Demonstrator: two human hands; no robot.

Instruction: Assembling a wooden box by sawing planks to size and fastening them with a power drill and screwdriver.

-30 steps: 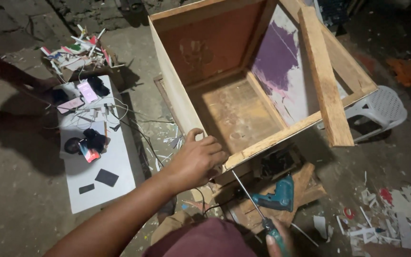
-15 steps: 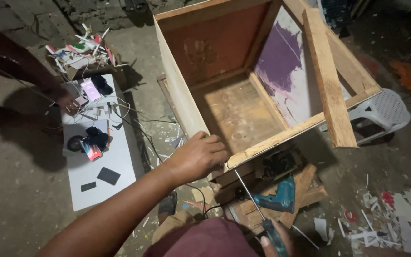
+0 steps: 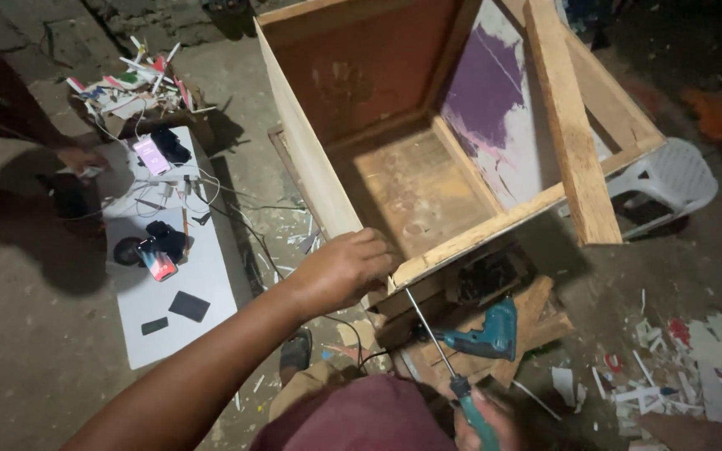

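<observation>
One screwdriver (image 3: 453,374), one teal drill (image 3: 486,334).
</observation>
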